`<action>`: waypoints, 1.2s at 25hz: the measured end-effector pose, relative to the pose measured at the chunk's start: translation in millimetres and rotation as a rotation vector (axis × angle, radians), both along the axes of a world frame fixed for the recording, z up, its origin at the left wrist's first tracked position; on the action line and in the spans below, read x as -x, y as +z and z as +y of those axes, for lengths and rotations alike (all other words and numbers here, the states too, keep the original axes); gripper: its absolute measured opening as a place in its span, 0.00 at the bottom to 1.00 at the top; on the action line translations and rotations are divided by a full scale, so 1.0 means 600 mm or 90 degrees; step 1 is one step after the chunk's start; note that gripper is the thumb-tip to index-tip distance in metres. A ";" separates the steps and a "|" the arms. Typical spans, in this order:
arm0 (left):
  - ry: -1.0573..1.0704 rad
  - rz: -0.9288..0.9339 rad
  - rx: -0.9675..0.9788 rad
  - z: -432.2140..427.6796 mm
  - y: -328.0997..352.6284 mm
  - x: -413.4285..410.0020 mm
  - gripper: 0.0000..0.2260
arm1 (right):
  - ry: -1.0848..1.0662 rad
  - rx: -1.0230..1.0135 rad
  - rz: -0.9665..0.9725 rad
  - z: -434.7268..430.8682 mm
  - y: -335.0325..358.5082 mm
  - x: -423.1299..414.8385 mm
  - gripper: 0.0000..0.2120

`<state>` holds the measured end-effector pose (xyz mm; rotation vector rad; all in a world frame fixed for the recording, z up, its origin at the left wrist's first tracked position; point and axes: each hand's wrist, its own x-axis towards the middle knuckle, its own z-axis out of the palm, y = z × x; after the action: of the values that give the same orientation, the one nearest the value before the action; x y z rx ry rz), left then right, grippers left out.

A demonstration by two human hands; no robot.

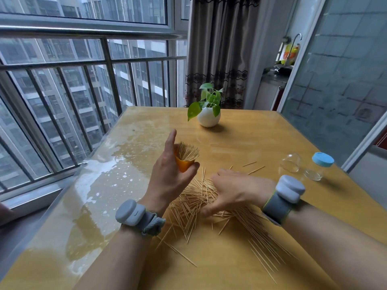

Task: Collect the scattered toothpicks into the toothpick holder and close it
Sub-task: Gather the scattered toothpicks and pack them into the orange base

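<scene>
My left hand holds an orange toothpick holder above the table, tilted, with a fan of toothpicks sticking out of its top. A large pile of scattered toothpicks lies on the yellow table below and spreads toward the right front. My right hand rests palm down on the pile, fingers closing around a bunch of toothpicks. A clear dome-shaped lid lies at the right.
A white vase with a green plant stands at the back of the table. A small clear jar with a blue cap lies at the right edge. A window with a metal railing runs along the left.
</scene>
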<state>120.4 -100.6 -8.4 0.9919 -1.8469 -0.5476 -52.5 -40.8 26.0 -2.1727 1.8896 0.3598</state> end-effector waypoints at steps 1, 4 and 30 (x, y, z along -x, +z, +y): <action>0.000 -0.004 0.000 0.001 -0.001 0.001 0.45 | -0.003 0.007 0.029 0.000 -0.002 -0.005 0.42; -0.002 -0.005 -0.001 0.002 -0.004 0.002 0.45 | -0.004 0.022 0.044 0.001 0.001 -0.013 0.33; 0.013 -0.030 -0.024 0.006 -0.010 0.009 0.44 | 0.012 0.016 -0.097 -0.029 -0.003 0.018 0.13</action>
<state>114.9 -97.1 -14.4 1.0557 -1.8718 -0.5535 -63.3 -58.4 24.0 -2.1691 1.8011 0.1683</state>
